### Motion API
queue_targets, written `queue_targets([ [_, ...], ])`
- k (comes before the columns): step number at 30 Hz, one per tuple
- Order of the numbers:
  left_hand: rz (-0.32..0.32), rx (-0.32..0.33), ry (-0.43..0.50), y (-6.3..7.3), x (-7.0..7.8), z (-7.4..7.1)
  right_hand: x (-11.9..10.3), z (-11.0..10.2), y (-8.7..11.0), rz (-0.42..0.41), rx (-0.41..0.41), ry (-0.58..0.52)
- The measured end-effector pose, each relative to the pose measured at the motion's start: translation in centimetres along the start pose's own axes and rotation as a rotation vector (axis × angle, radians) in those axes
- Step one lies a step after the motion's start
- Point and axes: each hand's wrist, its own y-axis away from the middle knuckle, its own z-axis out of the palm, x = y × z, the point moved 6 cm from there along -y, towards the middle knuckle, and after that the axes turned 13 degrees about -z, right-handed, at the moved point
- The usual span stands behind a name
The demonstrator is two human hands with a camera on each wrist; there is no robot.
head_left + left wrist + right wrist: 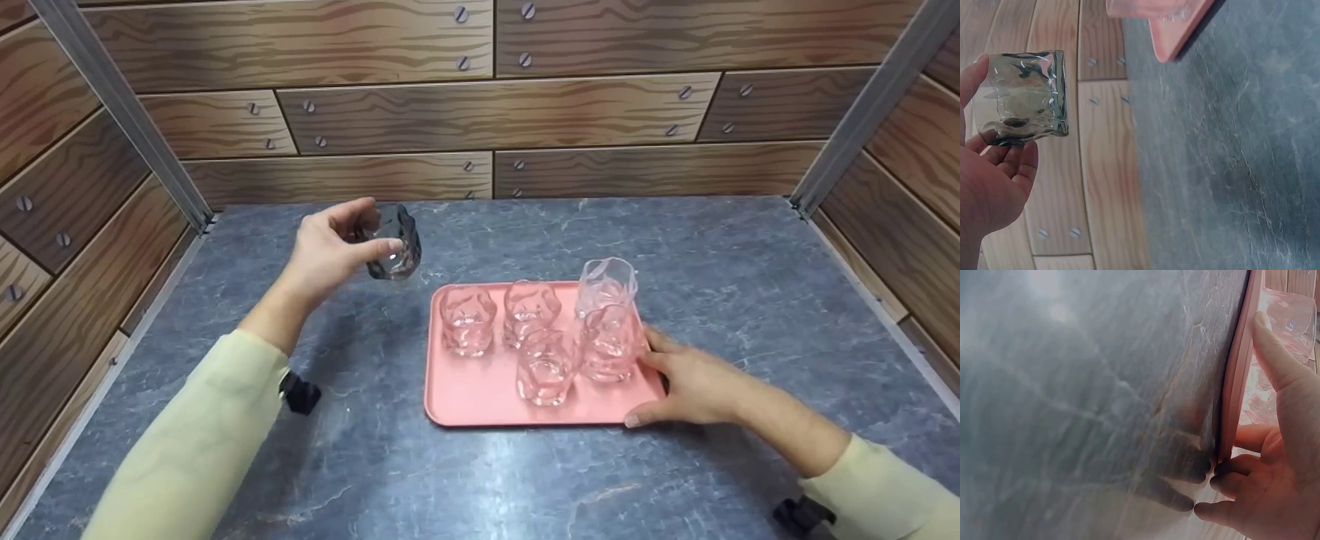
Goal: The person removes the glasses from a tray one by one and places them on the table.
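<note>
Above the table, left of the pink tray [472, 396], my left hand [322, 251] grips a smoky grey tumbler [405, 244] between thumb and fingers. The left wrist view shows the tumbler [1022, 98] with wavy walls, its fingers [1026, 166] curled along one side. My right hand [709, 386] holds the tray's near right corner, the thumb at the front edge and the fingers along the right side. On the tray stand several clear wavy glasses, among them one at the left [469, 322], one at the front [546, 371] and a taller one [606, 281] at the back right.
A grey marbled table [360, 450] lies beneath everything. Wood-patterned walls [390, 120] enclose it at the back and both sides, with grey metal posts [127, 112] in the corners.
</note>
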Motion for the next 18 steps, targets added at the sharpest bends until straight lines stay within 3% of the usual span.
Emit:
queue_targets([
  [10, -0.072, 0.07, 0.021, -3.8, -3.6, 0.2, 0.0, 0.1, 0.0, 0.024, -0.012, -0.014],
  [18, -0.117, 0.131, 0.069, -5.5, -6.3, 1.0, 0.0, 0.1, 0.1, 0.025, -0.011, -0.009],
])
